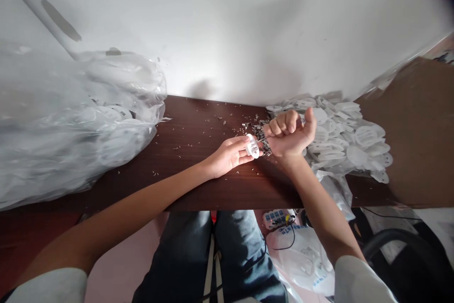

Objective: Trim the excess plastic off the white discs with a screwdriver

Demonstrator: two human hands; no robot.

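My left hand [229,155] is closed on the edge of a small round white plastic piece [252,146], which has raised parts on the side turned to my right. My right hand [291,134] is curled round a screwdriver, its thumb raised. Only the thin metal shaft [263,139] shows clearly, reaching left to the plastic piece; whether the tip touches it I cannot tell. Fingers hide most of the handle. Beneath and behind the hands lies a pile of tiny metal screws [262,129] on the dark brown table [198,151].
A large clear bag [117,137] of white plastic parts fills the left side. On the right lies a heap of white plastic parts [340,137] beside a brown cardboard box [407,128]. A white wall [213,33] closes the back. Below is a power strip [278,219] with cables.
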